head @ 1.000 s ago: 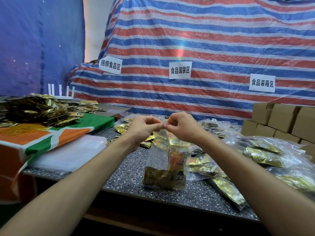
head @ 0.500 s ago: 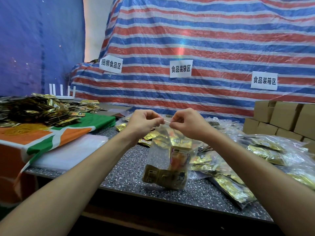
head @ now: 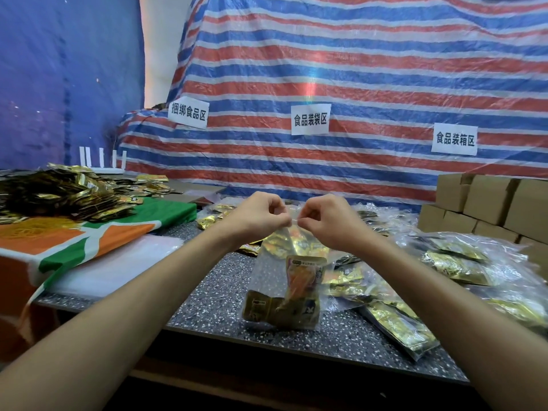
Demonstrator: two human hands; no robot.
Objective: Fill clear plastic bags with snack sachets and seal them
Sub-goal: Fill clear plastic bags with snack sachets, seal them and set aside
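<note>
Red-white-blue striped tarp (head: 370,69) across the whole back, three white paper labels (head: 310,119) stuck on it. Speckled grey table (head: 213,307) below. Green-orange cloth (head: 89,238) over the left end, heap of gold sachets (head: 59,194) on top. Stacked cardboard boxes (head: 486,203) far right. Filled bags (head: 456,262) strewn over the right half of the table. Pale stack of plastic sheets (head: 118,262) just beside the cloth. Clear bag (head: 267,271) held up at centre over the table's near edge, hanging from its top strip. Left hand (head: 255,218) and right hand (head: 326,222) close together, fingers curled, each pinching that top strip between thumb and forefinger. Inside the bag: gold packets (head: 267,310) at the bottom, orange-printed packet (head: 302,274) upright above.
</note>
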